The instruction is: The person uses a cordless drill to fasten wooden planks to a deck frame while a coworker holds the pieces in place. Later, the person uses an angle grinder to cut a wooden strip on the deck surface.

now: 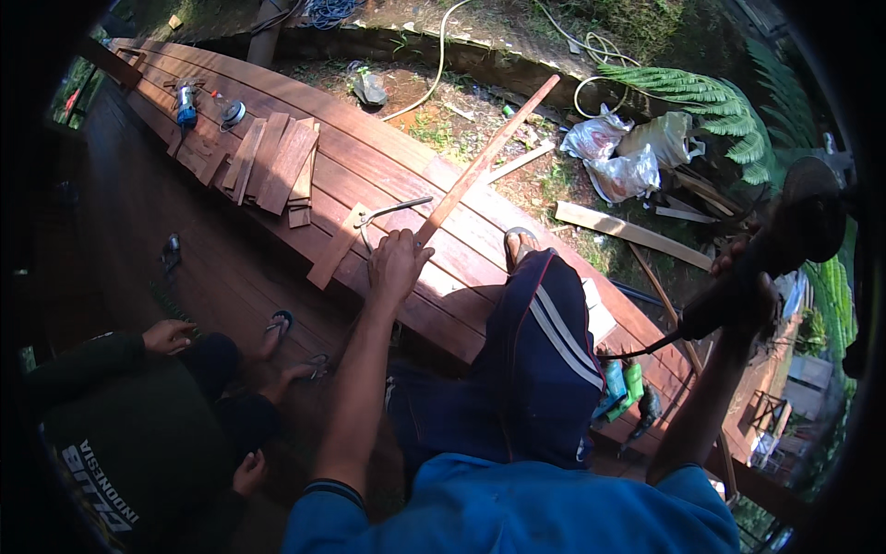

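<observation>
The wooden strip (494, 152) slants from my left hand (397, 265) out past the far edge of the plank platform (374, 166); those fingers curl snugly around its lower end. My right hand (763, 300) wraps a dark power tool (805, 217), raised toward the right. Cut boards (288, 166) lie stacked by the near edge.

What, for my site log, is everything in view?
Platform: 1, reddish, centre
Wooden stick: 1, brown, centre
Corded tool: 1, dark, right
Curved tool: 1, dark, beside stick
Boards: several, brown, platform
Handheld tool: 1, blue, upper left
Small items: 3, blue, green, black, lower right
Bags: about 3, whitish, ground
Hose: count unclear, pale, ground
Ferns: several, green, right
Co-worker: 1, dark top, lower left
Trousers: 1, navy, centre
Left hand: 1, bare, on stick
Right hand: 1, bare, on corded tool
</observation>
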`<state>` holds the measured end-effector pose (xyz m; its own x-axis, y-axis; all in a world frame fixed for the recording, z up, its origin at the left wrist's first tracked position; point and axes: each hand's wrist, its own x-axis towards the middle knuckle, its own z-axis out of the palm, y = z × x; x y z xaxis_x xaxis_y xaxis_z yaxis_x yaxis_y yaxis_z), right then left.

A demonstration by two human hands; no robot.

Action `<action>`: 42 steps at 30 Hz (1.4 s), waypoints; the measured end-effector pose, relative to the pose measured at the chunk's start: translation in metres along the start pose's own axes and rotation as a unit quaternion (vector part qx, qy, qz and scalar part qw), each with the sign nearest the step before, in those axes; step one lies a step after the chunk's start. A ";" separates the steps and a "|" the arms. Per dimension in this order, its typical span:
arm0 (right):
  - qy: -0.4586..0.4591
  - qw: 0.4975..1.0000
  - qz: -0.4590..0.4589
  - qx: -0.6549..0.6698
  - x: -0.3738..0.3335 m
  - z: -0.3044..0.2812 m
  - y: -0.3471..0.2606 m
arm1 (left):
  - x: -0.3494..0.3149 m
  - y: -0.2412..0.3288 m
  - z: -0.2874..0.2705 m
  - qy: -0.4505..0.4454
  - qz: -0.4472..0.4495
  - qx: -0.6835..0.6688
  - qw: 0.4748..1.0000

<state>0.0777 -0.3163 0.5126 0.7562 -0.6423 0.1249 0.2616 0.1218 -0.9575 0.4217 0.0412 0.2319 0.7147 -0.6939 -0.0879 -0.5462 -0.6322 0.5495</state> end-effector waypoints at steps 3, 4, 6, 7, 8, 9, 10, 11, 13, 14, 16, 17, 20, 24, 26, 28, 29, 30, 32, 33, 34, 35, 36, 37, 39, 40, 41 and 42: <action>0.032 0.991 0.069 -0.107 0.070 -0.008 0.098 | 0.064 -0.027 0.064 0.084 0.079 0.104 0.988; 0.040 0.985 0.091 -0.137 0.091 -0.010 0.130 | 0.082 -0.036 0.083 0.091 0.087 0.121 0.985; 0.037 0.974 0.119 -0.187 0.127 -0.012 0.188 | 0.106 -0.048 0.118 0.086 0.059 0.209 0.972; 0.019 0.973 0.124 -0.193 0.143 -0.013 0.213 | 0.114 -0.053 0.133 0.085 0.044 0.253 0.963; -0.002 0.971 0.136 -0.199 0.158 -0.014 0.233 | 0.117 -0.057 0.147 0.083 0.037 0.264 0.960; -0.020 0.970 0.135 -0.200 0.173 -0.014 0.253 | 0.117 -0.062 0.159 0.081 0.030 0.276 0.957; -0.040 0.969 0.138 -0.203 0.187 -0.015 0.268 | 0.117 -0.067 0.169 0.079 0.024 0.289 0.954; -0.055 0.966 0.147 -0.208 0.196 -0.017 0.278 | 0.116 -0.073 0.178 0.050 0.019 0.275 0.960; -0.066 0.966 0.142 -0.204 0.213 -0.020 0.296 | 0.107 -0.080 0.190 0.065 0.018 0.278 0.958; -0.073 0.966 0.142 -0.204 0.219 -0.023 0.302 | 0.102 -0.081 0.193 0.075 0.022 0.279 0.957; -0.097 0.967 0.151 -0.181 0.227 -0.028 0.310 | 0.084 -0.074 0.194 0.110 0.009 0.230 0.967; -0.101 0.968 0.153 -0.169 0.229 -0.031 0.313 | 0.071 -0.066 0.192 0.137 0.000 0.217 0.966; -0.132 0.967 0.157 -0.149 0.232 -0.038 0.323 | 0.017 -0.025 0.188 0.158 -0.056 0.049 0.985; -0.146 0.971 0.160 -0.105 0.230 -0.039 0.337 | -0.032 0.011 0.215 0.002 -0.226 0.008 0.974; -0.142 0.971 0.164 -0.096 0.229 -0.037 0.342 | -0.040 0.010 0.233 -0.027 -0.264 0.004 0.964; -0.134 0.972 0.172 -0.086 0.227 -0.034 0.345 | -0.041 0.005 0.244 -0.070 -0.285 -0.021 0.956; -0.126 0.973 0.175 -0.081 0.226 -0.032 0.345 | -0.041 0.003 0.244 -0.106 -0.298 -0.023 0.948; -0.120 0.974 0.177 -0.075 0.224 -0.031 0.345 | -0.040 0.000 0.240 -0.060 -0.270 -0.054 0.960; -0.107 0.975 0.183 -0.059 0.223 -0.029 0.343 | -0.036 -0.003 0.217 0.033 -0.204 -0.109 0.972; -0.108 0.975 0.189 -0.047 0.223 -0.029 0.341 | -0.028 -0.007 0.202 0.065 -0.203 -0.071 0.974; -0.106 0.972 0.203 -0.045 0.223 -0.030 0.339 | -0.018 -0.018 0.183 0.139 -0.197 -0.065 0.968; -0.124 0.969 0.194 -0.093 0.223 -0.031 0.337 | -0.003 -0.037 0.164 0.209 -0.192 -0.062 0.957; -0.113 0.970 0.193 -0.098 0.223 -0.032 0.336 | 0.015 -0.064 0.144 0.254 -0.212 -0.024 0.944; -0.103 0.970 0.193 -0.105 0.223 -0.034 0.335 | 0.033 -0.093 0.128 0.293 -0.245 -0.046 0.923; -0.089 0.968 0.202 -0.122 0.222 -0.040 0.335 | 0.067 -0.164 0.100 0.310 -0.264 0.006 0.913; -0.089 0.966 0.207 -0.124 0.221 -0.044 0.335 | 0.084 -0.196 0.095 0.310 -0.301 0.037 0.901; -0.089 0.965 0.212 -0.125 0.219 -0.048 0.336 | 0.096 -0.223 0.096 0.307 -0.337 0.069 0.887; -0.084 0.964 0.219 -0.126 0.218 -0.053 0.337 | 0.103 -0.245 0.096 0.297 -0.313 0.075 0.899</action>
<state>0.2989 -0.4549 0.2034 0.8532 -0.4370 -0.2847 -0.2420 0.1518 -0.9583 0.5870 0.0918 0.0085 0.9853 0.0927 0.1432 0.0233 -0.9047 0.4253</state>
